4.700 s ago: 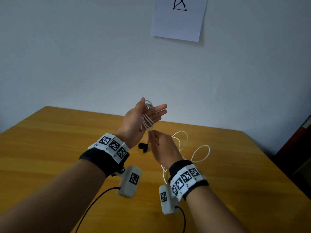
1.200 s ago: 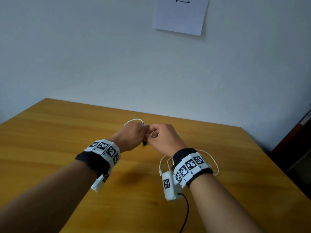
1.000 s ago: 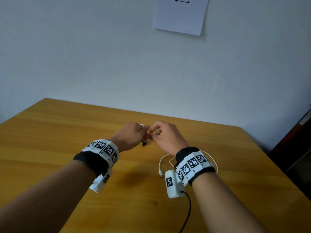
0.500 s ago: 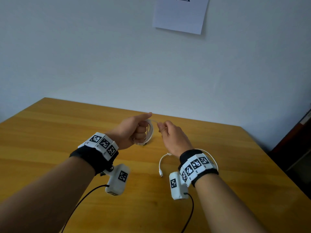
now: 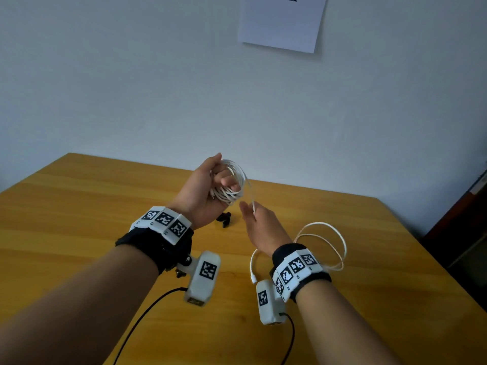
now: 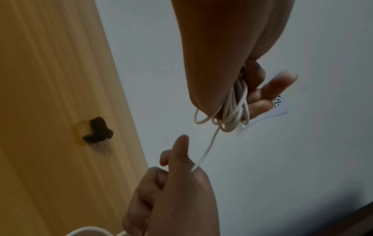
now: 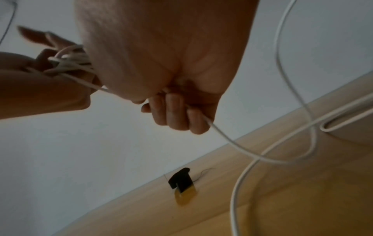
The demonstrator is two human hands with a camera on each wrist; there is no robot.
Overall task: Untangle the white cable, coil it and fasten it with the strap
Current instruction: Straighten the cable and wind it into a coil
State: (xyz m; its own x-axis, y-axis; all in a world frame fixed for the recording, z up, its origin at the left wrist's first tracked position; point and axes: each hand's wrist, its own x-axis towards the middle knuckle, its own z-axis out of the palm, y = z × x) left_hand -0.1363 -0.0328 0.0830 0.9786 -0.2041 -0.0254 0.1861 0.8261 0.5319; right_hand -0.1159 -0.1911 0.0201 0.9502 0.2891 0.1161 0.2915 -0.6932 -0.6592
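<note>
My left hand (image 5: 210, 185) is raised above the table and holds several turns of the white cable (image 5: 232, 180) wound round its fingers (image 6: 268, 89). One strand runs down from the coil to my right hand (image 5: 257, 219), whose curled fingers (image 7: 179, 115) grip it just below. The loose remainder of the cable (image 5: 324, 246) lies in loops on the table behind my right wrist, its plug end (image 5: 253, 279) near the wrist camera. The black strap (image 5: 224, 218) lies on the table under my hands, also in the left wrist view (image 6: 98, 131) and the right wrist view (image 7: 180, 178).
The wooden table (image 5: 79, 219) stands against a pale wall, with a paper sheet (image 5: 282, 19) pinned above. Dark furniture (image 5: 469, 222) stands beyond the table's right edge. Black camera leads (image 5: 147, 314) trail from both wrists.
My left hand has risen and turned palm-side towards me with more cable wound on it. My right hand dropped below it, still drawing the strand; the loose loops on the table shifted.
</note>
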